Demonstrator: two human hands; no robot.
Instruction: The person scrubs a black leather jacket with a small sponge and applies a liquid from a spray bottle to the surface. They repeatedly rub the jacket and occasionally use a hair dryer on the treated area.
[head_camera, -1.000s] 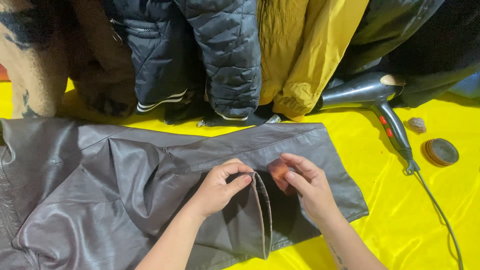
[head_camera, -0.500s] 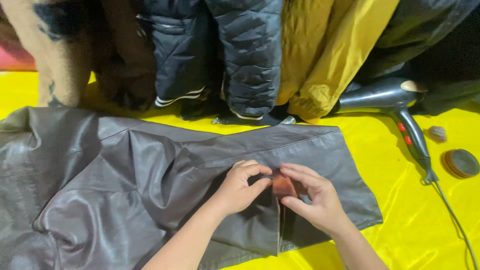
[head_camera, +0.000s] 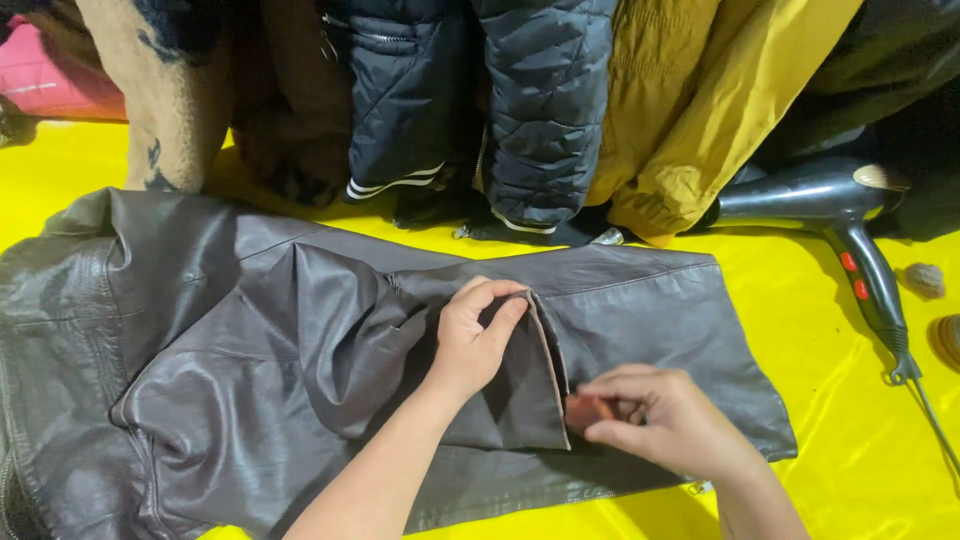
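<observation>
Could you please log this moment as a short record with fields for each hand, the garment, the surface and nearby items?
left hand: folds back a flap of the jacket
right hand: presses a small reddish-brown piece against the jacket under the flap
jacket: dark grey-brown leather, lying flat
surface: yellow sheet
nearby: black hair dryer to the right; hanging coats behind

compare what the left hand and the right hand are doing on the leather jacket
The left hand pinches a folded-back flap of the dark leather jacket, fingers curled at its top edge; the right hand lies lower and flatter, pressing a small reddish-brown piece against the leather beside that flap. The left hand holds only jacket material, while the right hand holds a separate thing. Both are bare and rest on the same jacket.
</observation>
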